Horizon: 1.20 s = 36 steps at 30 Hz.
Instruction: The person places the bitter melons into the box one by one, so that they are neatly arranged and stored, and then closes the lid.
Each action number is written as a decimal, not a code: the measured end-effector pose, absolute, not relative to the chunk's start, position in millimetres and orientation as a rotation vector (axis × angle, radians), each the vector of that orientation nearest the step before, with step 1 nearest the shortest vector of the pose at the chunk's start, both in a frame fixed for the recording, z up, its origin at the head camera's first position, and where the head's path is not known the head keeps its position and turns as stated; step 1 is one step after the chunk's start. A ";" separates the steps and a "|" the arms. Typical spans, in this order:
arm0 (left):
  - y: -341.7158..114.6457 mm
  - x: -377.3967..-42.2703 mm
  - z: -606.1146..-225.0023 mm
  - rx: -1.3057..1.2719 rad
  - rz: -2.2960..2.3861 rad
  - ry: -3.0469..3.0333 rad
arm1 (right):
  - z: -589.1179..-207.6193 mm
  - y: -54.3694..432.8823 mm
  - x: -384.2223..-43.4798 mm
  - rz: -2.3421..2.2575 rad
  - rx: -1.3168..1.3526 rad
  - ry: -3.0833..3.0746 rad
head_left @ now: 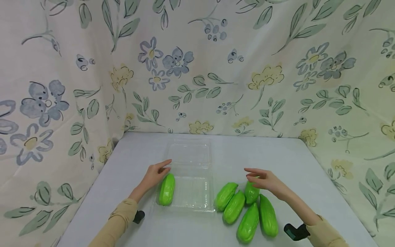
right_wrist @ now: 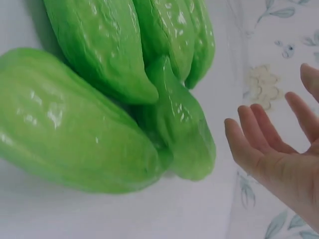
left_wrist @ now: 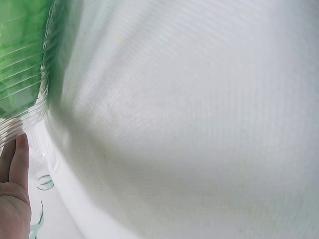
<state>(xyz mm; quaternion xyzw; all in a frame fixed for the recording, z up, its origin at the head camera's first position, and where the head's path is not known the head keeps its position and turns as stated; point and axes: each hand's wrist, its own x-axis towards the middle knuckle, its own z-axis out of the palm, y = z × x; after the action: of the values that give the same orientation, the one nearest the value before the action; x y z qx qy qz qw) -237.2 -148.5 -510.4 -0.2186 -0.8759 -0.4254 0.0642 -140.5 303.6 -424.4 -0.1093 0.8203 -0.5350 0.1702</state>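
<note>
A clear plastic clamshell box lies with its lid laid back on the white table. One glossy green, gourd-like vegetable sits at the box's left side, also seen through the ribbed wall in the left wrist view. At the box's left edge, my left hand has its fingers extended and touches the plastic near the hinge. To the right of the box lies a group of several similar green vegetables. Over the rearmost vegetable hovers my right hand, its fingers spread, apart from it and holding nothing.
The white table meets a flower-patterned curtain at the back and on both sides. The box's raised-rim lid extends towards the back of the table.
</note>
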 end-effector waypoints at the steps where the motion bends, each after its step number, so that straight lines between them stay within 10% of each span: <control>1: -148.3 -237.1 -510.1 -0.665 -1.286 -2.641 | -423.5 306.7 -139.5 -1.512 -0.304 2.334; 36: -148.8 -237.6 -511.7 -0.642 -1.265 -2.664 | -441.1 362.5 -123.3 -1.170 -0.179 2.123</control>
<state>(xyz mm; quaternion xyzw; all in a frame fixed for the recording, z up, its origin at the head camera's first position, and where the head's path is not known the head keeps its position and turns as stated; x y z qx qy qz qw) -237.6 -148.8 -511.7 -0.2124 -0.8809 -0.4185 0.0618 -123.3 362.5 -441.1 -0.0689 0.8189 -0.4513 0.3478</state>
